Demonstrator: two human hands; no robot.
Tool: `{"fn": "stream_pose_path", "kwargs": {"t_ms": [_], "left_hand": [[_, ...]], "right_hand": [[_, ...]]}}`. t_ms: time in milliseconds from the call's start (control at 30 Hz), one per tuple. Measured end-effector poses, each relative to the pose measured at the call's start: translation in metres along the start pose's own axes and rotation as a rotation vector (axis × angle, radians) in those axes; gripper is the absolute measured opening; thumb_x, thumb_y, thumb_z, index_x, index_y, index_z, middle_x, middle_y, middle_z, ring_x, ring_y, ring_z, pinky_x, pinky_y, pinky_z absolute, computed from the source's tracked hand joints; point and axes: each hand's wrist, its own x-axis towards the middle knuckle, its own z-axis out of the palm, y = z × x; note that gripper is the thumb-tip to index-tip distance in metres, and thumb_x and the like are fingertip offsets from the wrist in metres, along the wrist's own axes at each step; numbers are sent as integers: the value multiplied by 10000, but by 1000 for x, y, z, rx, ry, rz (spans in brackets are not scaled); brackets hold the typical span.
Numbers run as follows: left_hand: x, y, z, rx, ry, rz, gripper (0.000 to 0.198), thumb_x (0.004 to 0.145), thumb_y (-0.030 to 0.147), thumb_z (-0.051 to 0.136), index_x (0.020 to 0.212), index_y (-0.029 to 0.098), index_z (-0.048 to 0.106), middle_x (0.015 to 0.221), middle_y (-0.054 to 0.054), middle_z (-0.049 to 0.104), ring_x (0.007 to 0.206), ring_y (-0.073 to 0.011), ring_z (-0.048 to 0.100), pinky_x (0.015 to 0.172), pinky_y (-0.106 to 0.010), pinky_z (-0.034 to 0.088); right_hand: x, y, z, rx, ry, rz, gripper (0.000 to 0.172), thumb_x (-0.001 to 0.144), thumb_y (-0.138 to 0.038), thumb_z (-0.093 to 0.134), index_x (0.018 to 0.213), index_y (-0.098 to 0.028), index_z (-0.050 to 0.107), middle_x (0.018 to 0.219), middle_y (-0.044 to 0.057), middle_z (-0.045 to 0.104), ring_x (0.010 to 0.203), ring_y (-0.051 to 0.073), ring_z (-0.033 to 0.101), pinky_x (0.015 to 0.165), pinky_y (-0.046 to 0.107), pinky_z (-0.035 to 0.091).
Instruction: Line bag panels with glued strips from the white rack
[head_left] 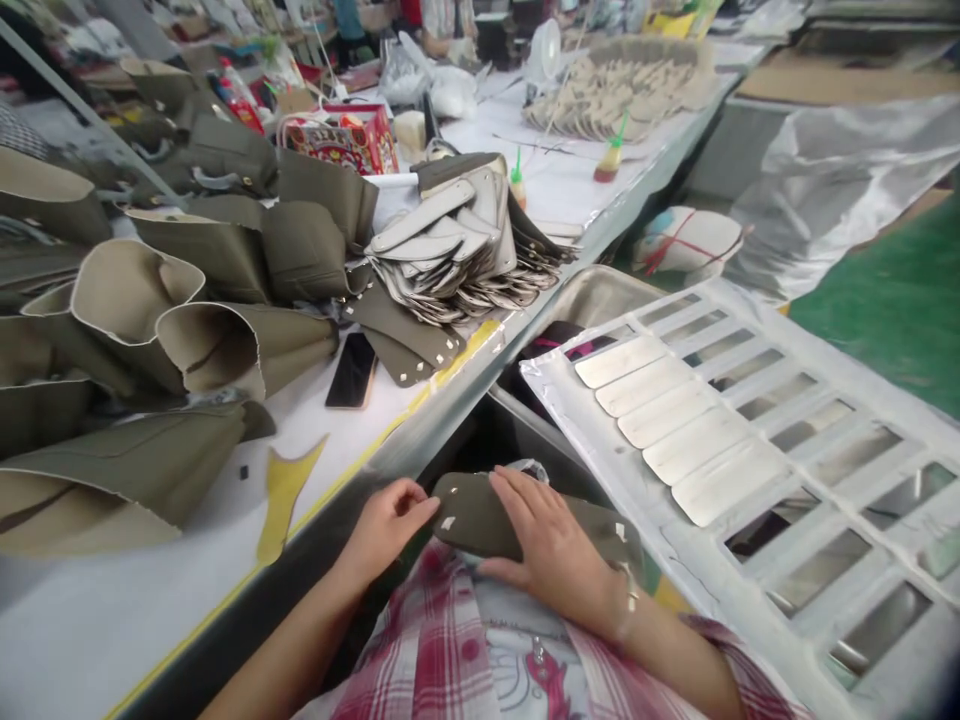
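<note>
An olive-green rounded panel (480,515) with small white tabs near its ends lies across my lap. My left hand (394,520) is at its left end, fingers curled and thumb and forefinger pinched at the panel's edge. Whether something small sits in the pinch is hidden. My right hand (551,540) rests flat on the panel, fingers stretched over its top. On the table ahead, similar olive panels (409,340) with white tabs lie under a fanned stack of pale-backed pieces (450,240).
Olive tube-shaped pieces (217,350) crowd the table's left side. A phone (351,370) and a yellow template (289,495) lie nearer. At right, a white slotted rack (757,400) carries several pale panels (675,410). Glue bottles (610,155) stand farther back.
</note>
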Motion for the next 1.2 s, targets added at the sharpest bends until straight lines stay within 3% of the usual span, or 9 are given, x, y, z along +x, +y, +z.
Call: {"fn": "stream_pose_path", "kwargs": {"t_ms": [167,500,733,1033,1133,1200], "left_hand": [[11,-3,5,-56,9,19,322,768,468,575,664,168,522,573,40,479,556,-113,434,523,-218,338],[22,-8,1,-85,-37,47,332,771,451,582,617,163,528,545,47,477,528,-99,418,498,-215,316],[25,-3,-6,70,-83,134,283,790,404,567,628,178,514,565,51,501,542,-100,444,522,-224,326],[32,-1,-12,256,-176,267,186,803,337,545,917,218,461,731,40,538,647,-134,529,610,-260,411],[37,2,-22,393,-208,398,414,787,382,576,1136,210,434,1013,-45,582,900,-194,573,795,-328,451],[41,10,-28,516,-215,501,588,770,428,597,1263,205,367,1218,-96,517,1103,-241,506,941,-381,398]], "right_hand": [[36,-14,27,-2,-47,13,831,661,-555,701,1300,-95,433,1309,147,466,1182,301,414,1014,459,327],[39,-16,30,-4,-58,50,737,703,-502,666,1287,-112,442,1294,129,482,1157,281,433,979,437,340],[39,-16,32,-21,-54,61,702,725,-505,643,1281,-124,447,1291,124,486,1143,270,445,965,420,347],[36,-20,36,-142,-101,33,788,758,-582,585,1367,-131,368,1389,115,392,1220,289,368,1005,452,306],[29,-15,28,-167,-131,4,826,756,-620,560,1388,-135,341,1423,119,340,1251,308,332,1022,476,291],[17,-3,11,-144,-162,-14,849,755,-630,549,1393,-118,322,1420,130,341,1264,295,331,1033,463,298]]}}
